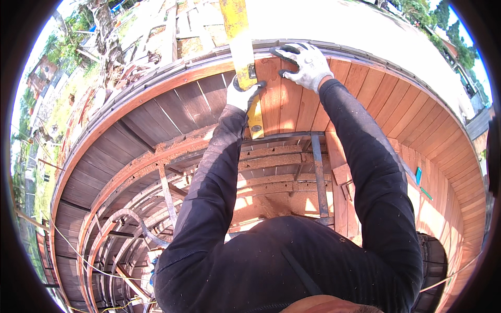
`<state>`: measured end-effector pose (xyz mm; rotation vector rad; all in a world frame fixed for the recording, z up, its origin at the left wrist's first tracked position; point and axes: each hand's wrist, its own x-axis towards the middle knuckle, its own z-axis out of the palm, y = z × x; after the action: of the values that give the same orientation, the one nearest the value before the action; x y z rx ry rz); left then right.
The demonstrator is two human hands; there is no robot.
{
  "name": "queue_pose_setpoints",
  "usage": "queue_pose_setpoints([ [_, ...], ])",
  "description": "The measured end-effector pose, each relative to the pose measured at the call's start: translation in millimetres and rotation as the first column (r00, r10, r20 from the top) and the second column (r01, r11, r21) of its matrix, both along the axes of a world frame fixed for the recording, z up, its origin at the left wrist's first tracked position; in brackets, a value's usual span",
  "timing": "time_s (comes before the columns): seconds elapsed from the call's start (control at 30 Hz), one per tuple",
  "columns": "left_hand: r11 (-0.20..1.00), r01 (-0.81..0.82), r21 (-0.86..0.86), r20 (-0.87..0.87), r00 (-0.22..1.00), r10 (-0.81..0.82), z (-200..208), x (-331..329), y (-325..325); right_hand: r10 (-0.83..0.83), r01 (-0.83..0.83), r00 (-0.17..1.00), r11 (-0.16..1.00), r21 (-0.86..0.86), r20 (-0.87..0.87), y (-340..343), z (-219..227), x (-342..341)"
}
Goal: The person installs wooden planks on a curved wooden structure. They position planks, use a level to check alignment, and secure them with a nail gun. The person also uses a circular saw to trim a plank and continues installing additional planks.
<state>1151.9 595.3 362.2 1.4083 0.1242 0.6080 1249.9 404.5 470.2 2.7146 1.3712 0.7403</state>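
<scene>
A long yellow spirit level (255,119) stands upright against the inner side of a curved wall of wooden planks, its top rising past the rim. My left hand (241,97), in a white and dark glove, is closed around the level's lower half. My right hand (309,67), gloved the same way, grips the top of a reddish wooden plank (270,94) just right of the level. Its fingers reach over the rim, with the thumb on the plank's inner face. The fingertips beyond the rim are partly hidden.
Darker weathered planks (151,115) line the left side; fresh reddish planks (407,107) line the right. Below are curved wooden ribs (172,151) and a metal upright (318,172). A thick hose (128,213) loops at lower left. Small blue-green pieces (418,176) lie at right. Timber scraps litter the ground outside.
</scene>
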Motion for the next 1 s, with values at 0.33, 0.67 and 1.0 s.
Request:
queue_pose_setpoints([
  [0.33,0.999,0.017,-0.031,0.023,1.0,-0.016,-8.4,7.2,4.7,0.038,-0.037,0.999,0.998,0.056,-0.029,-3.8,7.1,-7.1],
  [0.67,0.996,0.062,-0.069,0.077,0.995,-0.057,-14.1,9.2,9.5,0.06,-0.058,0.997,0.997,0.06,-0.044,-3.2,11.3,-12.0],
  [1.0,0.999,0.023,-0.034,0.016,1.0,-0.023,-5.8,5.4,2.8,0.063,-0.061,0.998,0.995,0.083,-0.021,-2.3,2.6,-3.6],
])
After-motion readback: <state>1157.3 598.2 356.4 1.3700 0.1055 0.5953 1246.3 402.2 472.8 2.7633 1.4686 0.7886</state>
